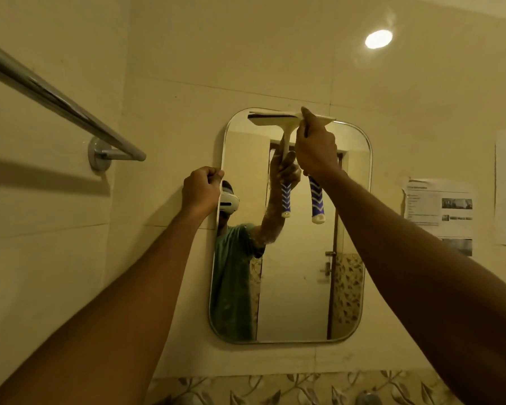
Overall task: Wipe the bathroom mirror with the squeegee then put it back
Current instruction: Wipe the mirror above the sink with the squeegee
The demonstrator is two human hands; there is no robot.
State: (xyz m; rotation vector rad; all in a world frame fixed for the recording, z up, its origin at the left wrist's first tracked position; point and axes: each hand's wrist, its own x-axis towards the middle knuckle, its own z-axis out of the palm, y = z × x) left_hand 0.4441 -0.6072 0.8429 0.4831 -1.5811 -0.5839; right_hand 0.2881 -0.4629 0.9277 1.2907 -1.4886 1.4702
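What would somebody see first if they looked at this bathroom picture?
Probably the rounded mirror in the middle of the wall, showing the person's reflection. The right hand grips a squeegee with a blue-and-white handle, its blade up at the mirror's top edge, while the left hand holds the mirror's left edge. A shiny towel rail juts out at the upper left.

Dim yellow cast, round light glaring upper right; soft shadows, edges bowed
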